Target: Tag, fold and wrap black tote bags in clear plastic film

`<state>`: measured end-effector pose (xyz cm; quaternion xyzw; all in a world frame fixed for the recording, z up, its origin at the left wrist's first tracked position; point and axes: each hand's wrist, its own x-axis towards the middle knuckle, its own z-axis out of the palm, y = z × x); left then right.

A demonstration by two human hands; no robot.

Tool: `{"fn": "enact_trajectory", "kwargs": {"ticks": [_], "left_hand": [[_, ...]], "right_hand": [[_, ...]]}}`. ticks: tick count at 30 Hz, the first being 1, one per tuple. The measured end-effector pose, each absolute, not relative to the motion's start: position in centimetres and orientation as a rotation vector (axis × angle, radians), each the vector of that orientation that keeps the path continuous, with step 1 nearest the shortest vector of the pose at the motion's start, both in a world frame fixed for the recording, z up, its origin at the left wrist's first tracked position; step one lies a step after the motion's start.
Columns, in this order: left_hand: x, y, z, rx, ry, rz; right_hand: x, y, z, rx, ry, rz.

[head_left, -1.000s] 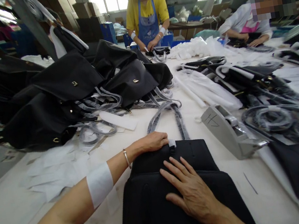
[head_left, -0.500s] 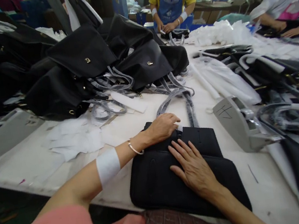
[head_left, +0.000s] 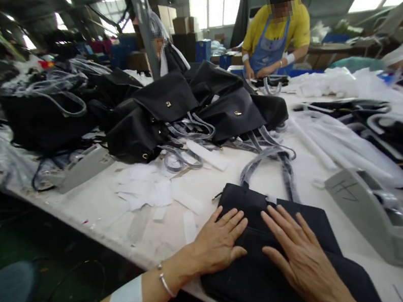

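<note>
Tabletop [head_left: 106, 208], near edge: bare strip from grey dispenser [head_left: 87, 170] towards black bag [head_left: 312, 215]; passable, bordered inward by loose white slips [head_left: 143, 184].
Tabletop, towards far edge: heap of black bags [head_left: 166, 100], blocking passage beyond the slips.
Beyond black bag: wrapped straps [head_left: 289, 177], looped across the way; bare lane between these and clear plastic [head_left: 355, 143].
Towards right edge: narrow bare gap, then marked dispenser [head_left: 367, 216], an obstacle.
Over black bag: left hand [head_left: 218, 241] and right hand [head_left: 298, 248], spread; slim gap between.
</note>
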<state>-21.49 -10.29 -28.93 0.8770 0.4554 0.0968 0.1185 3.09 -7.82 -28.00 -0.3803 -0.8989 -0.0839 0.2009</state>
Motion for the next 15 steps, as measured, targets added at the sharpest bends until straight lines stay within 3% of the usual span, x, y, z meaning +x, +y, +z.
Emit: {"fn": "enact_trajectory", "kwargs": {"ticks": [10, 15], "left_hand": [[-21.4, -10.3, -27.6, 2.436, 1.299, 0.358], [-19.8, -9.9, -21.3, 2.125, 1.093, 0.709]], "right_hand": [[4.5, -7.0, -32.9, -0.881, -2.548, -0.616], [4.7, -6.5, -33.0, -0.814, -2.545, -0.591]]}}
